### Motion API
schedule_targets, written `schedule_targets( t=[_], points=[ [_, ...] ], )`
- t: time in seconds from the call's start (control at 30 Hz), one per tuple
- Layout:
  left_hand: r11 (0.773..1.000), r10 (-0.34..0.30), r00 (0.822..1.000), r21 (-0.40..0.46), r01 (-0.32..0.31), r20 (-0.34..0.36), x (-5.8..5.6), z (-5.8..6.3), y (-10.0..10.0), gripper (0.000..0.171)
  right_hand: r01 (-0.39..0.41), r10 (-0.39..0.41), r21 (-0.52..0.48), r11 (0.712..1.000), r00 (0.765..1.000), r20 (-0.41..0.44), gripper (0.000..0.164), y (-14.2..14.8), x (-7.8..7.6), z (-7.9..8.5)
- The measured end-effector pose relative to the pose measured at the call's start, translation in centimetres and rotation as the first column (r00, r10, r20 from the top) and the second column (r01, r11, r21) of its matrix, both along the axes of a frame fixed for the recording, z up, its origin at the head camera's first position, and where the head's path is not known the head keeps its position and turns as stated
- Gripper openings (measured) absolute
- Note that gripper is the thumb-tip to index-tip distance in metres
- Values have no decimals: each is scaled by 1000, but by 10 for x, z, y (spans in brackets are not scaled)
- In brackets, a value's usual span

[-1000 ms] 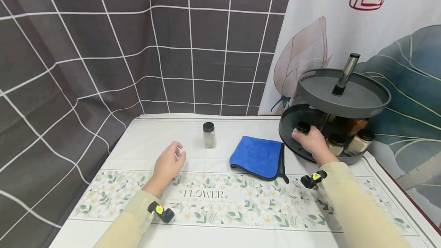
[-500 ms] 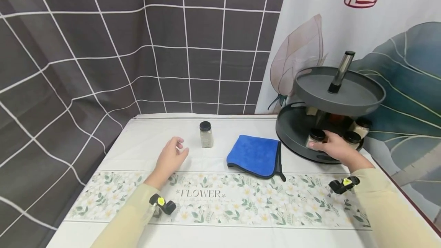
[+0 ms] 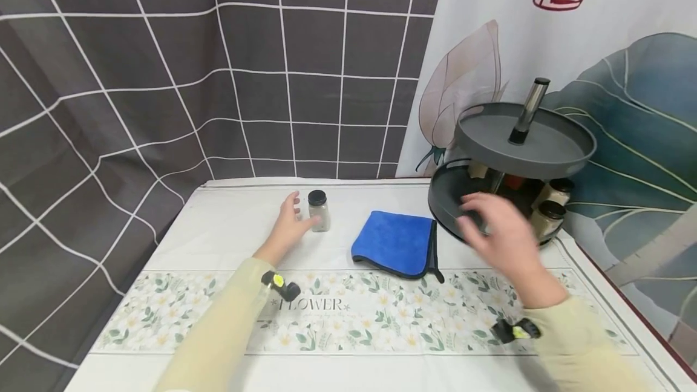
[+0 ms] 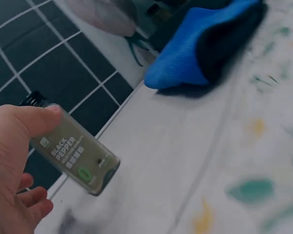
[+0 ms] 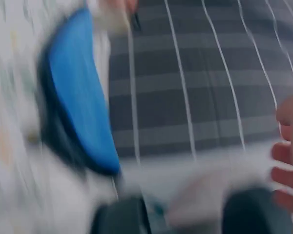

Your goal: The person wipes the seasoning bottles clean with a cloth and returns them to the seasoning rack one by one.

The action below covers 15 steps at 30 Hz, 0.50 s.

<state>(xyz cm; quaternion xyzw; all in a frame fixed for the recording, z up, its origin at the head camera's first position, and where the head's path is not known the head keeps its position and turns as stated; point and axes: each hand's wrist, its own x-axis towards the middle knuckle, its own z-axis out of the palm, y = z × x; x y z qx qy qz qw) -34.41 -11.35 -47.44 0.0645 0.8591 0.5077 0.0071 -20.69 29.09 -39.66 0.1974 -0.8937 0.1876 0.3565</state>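
A clear black pepper jar point(image 3: 320, 215) with a black lid stands on the white tablecloth. My left hand point(image 3: 285, 228) is right beside it, thumb and fingers spread; in the left wrist view the thumb overlaps the pepper jar point(image 4: 80, 156) without a visible grip. Blurred by motion, my right hand point(image 3: 506, 231) hovers in front of the lower tray point(image 3: 443, 198) of a two-tier turntable, holding nothing. Part of that tray is hidden behind it. Two black-lidded spice jars, one in front point(image 3: 547, 218), show on the tray's right side.
A folded blue cloth point(image 3: 393, 244) with dark edging lies between the hands. The turntable's upper tray point(image 3: 490, 126), with a metal post point(image 3: 530, 107), overhangs the lower one. A grid-patterned dark curtain point(image 3: 316, 47) hangs behind the table.
My right hand has let go of the spice jar it held in the lower tray and drawn back from it. My left hand has moved forward and right, up to the pepper jar.
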Motion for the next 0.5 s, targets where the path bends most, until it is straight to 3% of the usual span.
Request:
schedule_targets(
  t=[0.07, 0.13, 0.23, 0.33, 0.37, 0.43, 0.5],
  points=[
    [998, -17, 1000, 61, 16, 26, -9, 0, 3, 89, -85, 78, 77, 993, 993, 91, 36, -35, -6, -9],
    [995, -30, 999, 96, 25, 43, -14, -1, 6, 81, -127, 85, 139, 982, 958, 274, 52, -67, -12, -20],
    [994, -36, 998, 101, 31, 49, -17, -5, 11, 68, -137, 16, 197, 971, 857, 514, 86, -104, -21, -37],
    [995, -32, 999, 96, 28, 37, -15, -7, 13, 61, -85, -91, 228, 970, 742, 664, 112, -127, -30, -52],
    [995, -37, 999, 95, 33, 32, -14, -8, 13, 60, -58, -126, 234, 970, 705, 698, 115, -131, -33, -55],
    [995, -53, 998, 83, 50, 34, -11, -8, 12, 60, 6, -177, 229, 973, 655, 735, 115, -137, -40, -62],
    [994, -86, 996, 67, 84, 38, -7, -7, 12, 61, 63, -208, 218, 974, 630, 748, 102, -141, -46, -66]
  ],
)
